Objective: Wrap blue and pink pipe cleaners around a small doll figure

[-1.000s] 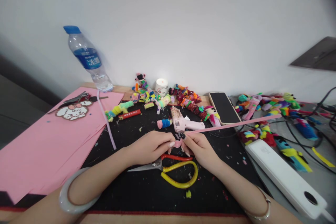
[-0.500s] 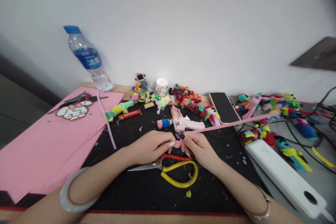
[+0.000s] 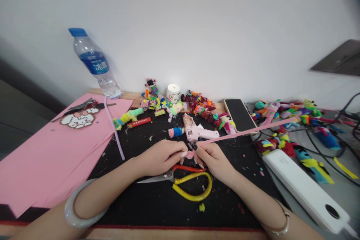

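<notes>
A fuzzy pink pipe cleaner (image 3: pixel 247 131) stretches from my fingers up to the right, with its near end curled into a small loop between my hands. My left hand (image 3: pixel 164 155) is closed, pinching the curled end between thumb and fingers. My right hand (image 3: pixel 212 159) pinches the strip just beside the loop. Below my hands lie scissors (image 3: pixel 194 197) with one yellow and one red handle, blades pointing left. Just beyond my fingers rests a pale pink glue gun (image 3: pixel 204 134), beside a small blue-and-pink pipe-cleaner roll (image 3: pixel 176 132).
Pink paper sheets (image 3: pixel 50 157) cover the left, with a leaning water bottle (image 3: pixel 94 63) behind them. A white cup (image 3: pixel 173 93) and colourful pipe-cleaner figures (image 3: pixel 201 105) line the back. At right are a phone (image 3: pixel 240 115), a white device (image 3: pixel 306 191), cables and more figures.
The far end of the pink pipe cleaner has shifted slightly left and up. My hands stay almost in place, still pinching it.
</notes>
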### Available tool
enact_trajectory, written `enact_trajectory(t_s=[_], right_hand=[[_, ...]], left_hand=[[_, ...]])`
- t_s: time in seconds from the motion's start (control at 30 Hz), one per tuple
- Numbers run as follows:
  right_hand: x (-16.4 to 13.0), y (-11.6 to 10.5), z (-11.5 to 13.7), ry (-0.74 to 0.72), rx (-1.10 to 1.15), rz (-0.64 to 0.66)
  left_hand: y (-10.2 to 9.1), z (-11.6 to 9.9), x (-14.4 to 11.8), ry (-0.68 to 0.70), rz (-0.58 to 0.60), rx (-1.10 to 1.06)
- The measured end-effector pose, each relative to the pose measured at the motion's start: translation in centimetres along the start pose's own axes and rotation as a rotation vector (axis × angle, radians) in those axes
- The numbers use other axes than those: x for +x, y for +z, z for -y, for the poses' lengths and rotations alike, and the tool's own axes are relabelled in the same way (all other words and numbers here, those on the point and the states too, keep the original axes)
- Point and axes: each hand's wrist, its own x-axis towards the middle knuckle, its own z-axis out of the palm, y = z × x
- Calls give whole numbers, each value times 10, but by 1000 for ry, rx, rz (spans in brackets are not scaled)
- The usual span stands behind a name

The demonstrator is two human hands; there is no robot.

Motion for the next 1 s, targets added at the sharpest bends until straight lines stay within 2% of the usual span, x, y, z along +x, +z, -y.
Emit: enact_trajectory(t_s=[0.73, 1.0], right_hand=[[0, 2, 0, -15, -43, 23], [1, 1, 0, -2, 71, -41]], left_hand=[[0, -1, 0, -7, -23, -30], [-1, 1, 1, -94, -65, -100]])
